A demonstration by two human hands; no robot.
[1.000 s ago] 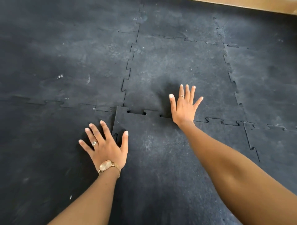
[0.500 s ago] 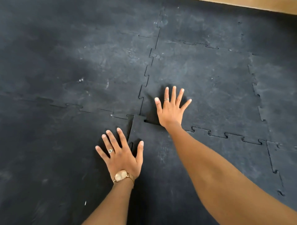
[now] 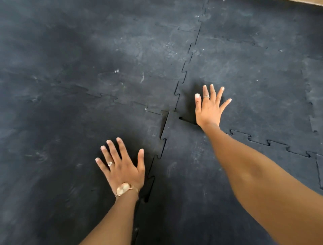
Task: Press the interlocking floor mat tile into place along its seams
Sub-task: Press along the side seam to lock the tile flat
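The dark rubber floor mat tile point(image 3: 188, 174) lies at the lower middle, its jigsaw left seam point(image 3: 157, 157) and top seam point(image 3: 187, 120) still showing dark gaps near its top-left corner. My left hand point(image 3: 122, 167) rests flat with fingers spread on the neighbouring tile just left of the left seam; it wears a watch and a ring. My right hand point(image 3: 208, 108) lies flat, fingers spread, across the top seam, palm heel on the tile's edge and fingers on the tile beyond. Neither hand holds anything.
Interlocking dark mat tiles point(image 3: 104, 70) cover the whole floor, with toothed seams running up the middle point(image 3: 185, 70) and along the right point(image 3: 272, 143). A strip of tan bare floor point(image 3: 312, 2) shows at the top right corner.
The view has shifted so the mats sit further right. My right hand has slid left along the top seam toward the tile's corner. My left hand stays beside the left seam.
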